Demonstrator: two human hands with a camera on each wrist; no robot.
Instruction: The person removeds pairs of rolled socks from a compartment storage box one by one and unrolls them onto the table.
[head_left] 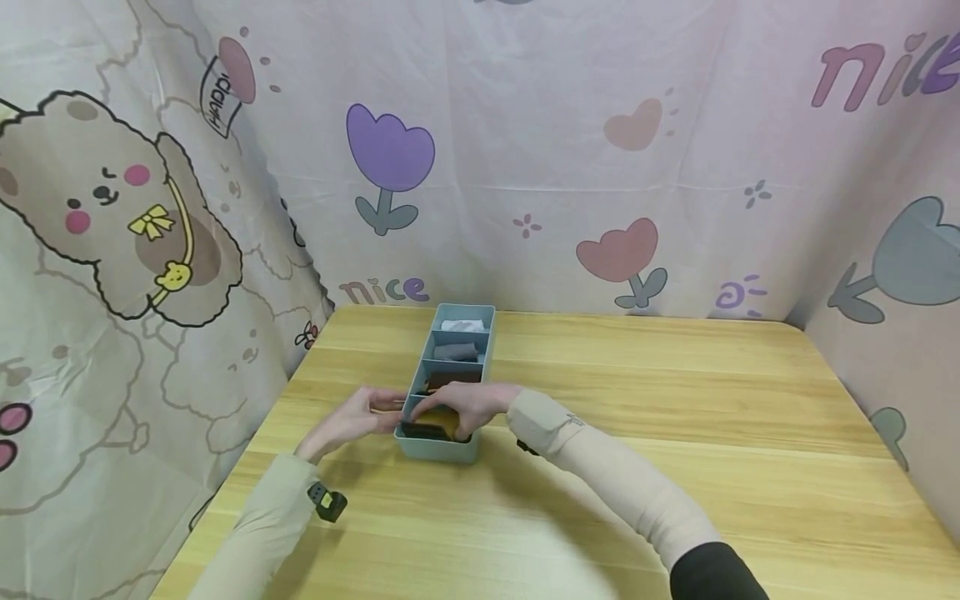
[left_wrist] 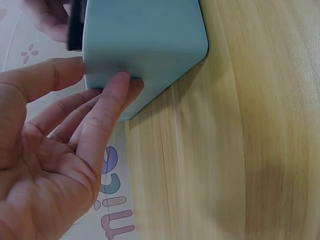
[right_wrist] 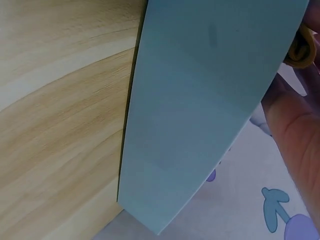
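Note:
A long light blue-green organizer box [head_left: 437, 451] with a row of compartments stands on the table. My right hand [head_left: 470, 402] reaches into the nearest compartment and pinches a mustard-yellow rolled cloth [head_left: 442, 418]. The cloth's coiled end [right_wrist: 302, 51] shows at the box rim in the right wrist view. Beside it in that compartment lies a dark flat-looking item [head_left: 424, 431]. My left hand [head_left: 363, 417] is at the box's left side, its extended fingers touching the outer wall [left_wrist: 142, 42] and the thumb at the rim.
Farther compartments hold a brown item [head_left: 455, 378], a grey roll [head_left: 454, 352] and a white roll [head_left: 462, 326]. The wooden table [head_left: 637, 467] reaches back to a printed curtain [head_left: 517, 158], and more curtain hangs at both sides.

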